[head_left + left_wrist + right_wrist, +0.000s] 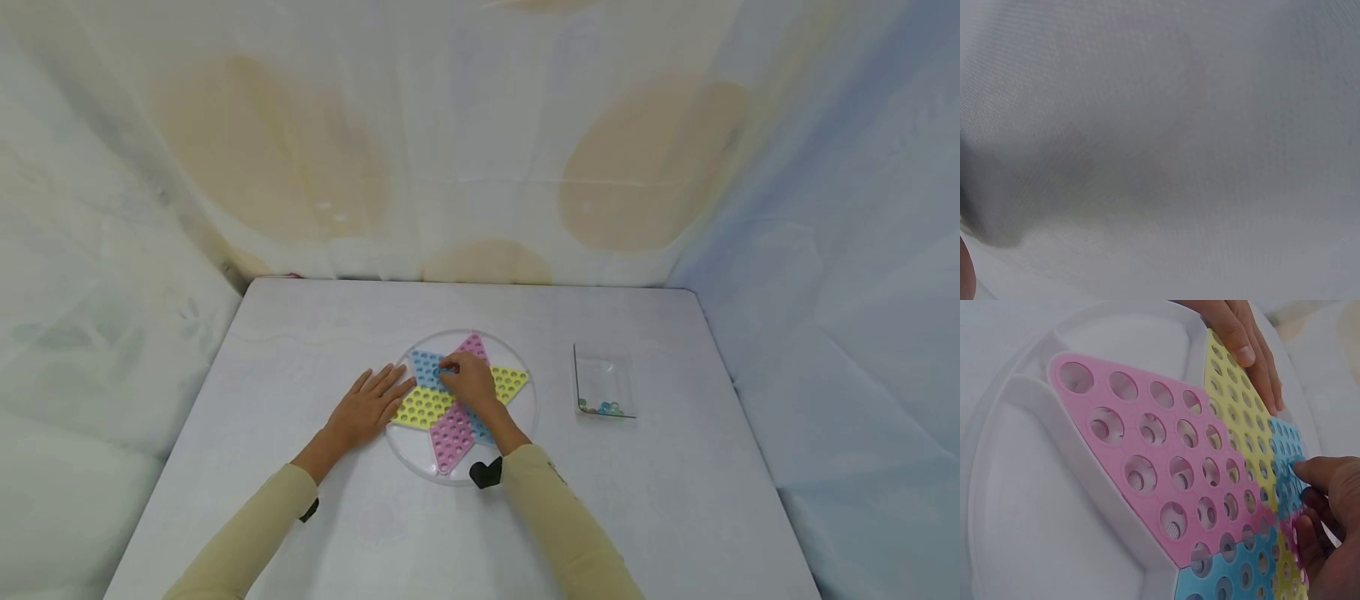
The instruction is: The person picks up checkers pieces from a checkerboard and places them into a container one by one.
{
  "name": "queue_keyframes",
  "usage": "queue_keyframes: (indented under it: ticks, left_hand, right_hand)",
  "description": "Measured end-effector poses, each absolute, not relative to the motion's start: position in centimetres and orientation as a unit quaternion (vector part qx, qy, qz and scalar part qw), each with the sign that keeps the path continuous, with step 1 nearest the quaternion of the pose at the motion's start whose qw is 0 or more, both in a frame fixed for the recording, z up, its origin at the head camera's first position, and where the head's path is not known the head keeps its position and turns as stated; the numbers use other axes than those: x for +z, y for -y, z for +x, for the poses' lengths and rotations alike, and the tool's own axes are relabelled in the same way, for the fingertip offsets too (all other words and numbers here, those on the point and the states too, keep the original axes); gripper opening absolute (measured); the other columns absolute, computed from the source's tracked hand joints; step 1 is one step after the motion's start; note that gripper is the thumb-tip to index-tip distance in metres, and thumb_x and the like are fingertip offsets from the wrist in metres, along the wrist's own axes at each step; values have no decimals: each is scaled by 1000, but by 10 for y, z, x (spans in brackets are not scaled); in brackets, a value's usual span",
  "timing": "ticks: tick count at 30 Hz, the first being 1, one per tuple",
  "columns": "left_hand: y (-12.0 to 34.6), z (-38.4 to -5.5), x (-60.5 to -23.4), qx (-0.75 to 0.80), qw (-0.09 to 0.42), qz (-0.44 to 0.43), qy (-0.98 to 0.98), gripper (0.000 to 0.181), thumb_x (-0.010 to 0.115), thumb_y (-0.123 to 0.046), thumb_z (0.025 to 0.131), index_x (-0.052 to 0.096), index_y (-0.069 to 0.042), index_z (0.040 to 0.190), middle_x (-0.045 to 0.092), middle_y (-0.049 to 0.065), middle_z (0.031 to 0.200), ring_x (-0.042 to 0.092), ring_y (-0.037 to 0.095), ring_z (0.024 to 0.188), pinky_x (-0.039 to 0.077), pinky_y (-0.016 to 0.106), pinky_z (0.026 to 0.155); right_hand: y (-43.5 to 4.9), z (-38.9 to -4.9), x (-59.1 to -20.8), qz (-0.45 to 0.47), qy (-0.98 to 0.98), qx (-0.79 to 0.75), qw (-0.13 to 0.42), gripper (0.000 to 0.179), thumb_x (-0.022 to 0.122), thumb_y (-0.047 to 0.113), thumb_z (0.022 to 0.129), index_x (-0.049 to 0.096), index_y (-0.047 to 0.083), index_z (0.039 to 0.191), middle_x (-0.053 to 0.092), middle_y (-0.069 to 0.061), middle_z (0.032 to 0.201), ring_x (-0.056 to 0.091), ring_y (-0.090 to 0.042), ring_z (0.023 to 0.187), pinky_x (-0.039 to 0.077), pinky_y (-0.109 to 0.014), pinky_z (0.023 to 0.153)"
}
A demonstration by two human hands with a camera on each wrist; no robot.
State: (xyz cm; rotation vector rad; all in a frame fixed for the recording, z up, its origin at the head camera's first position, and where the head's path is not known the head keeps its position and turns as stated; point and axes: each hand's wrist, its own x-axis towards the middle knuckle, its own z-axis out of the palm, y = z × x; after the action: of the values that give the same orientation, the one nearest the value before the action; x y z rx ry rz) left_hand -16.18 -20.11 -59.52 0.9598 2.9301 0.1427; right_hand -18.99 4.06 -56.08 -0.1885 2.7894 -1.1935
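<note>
A round white Chinese checkers board (412,454) lies on the table, its star made of pink, yellow and blue sections full of holes. Over the far-left blue section (423,360), my right hand (472,382) pinches a small blue marble (1296,461) between thumb and fingers; the fingers partly cover it. My left hand (367,408) lies palm down at the board's left side, its fingers straight and spread, fingertips at the yellow section (1235,400). In the left wrist view only blurred white cloth and a sliver of skin appear.
To the right of the board stands a clear square box (603,375) with several green, blue and brownish marbles (606,408) along its near edge. White cloth covers the table (675,500). Patterned curtains (480,167) hang behind and at both sides.
</note>
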Motion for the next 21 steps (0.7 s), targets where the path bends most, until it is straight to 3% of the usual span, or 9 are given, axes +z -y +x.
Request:
queue_keyframes:
  ticks: [21]
  left_hand:
    - [200, -162, -597, 51, 27, 307, -950, 53, 39, -36, 107, 34, -21, 158, 24, 5, 164, 17, 26, 150, 10, 49, 120]
  right_hand:
    - [-40, -191, -567, -67, -927, -367, 39, 18, 74, 23, 91, 76, 14, 107, 69, 1, 104, 61, -15, 90, 51, -32, 77]
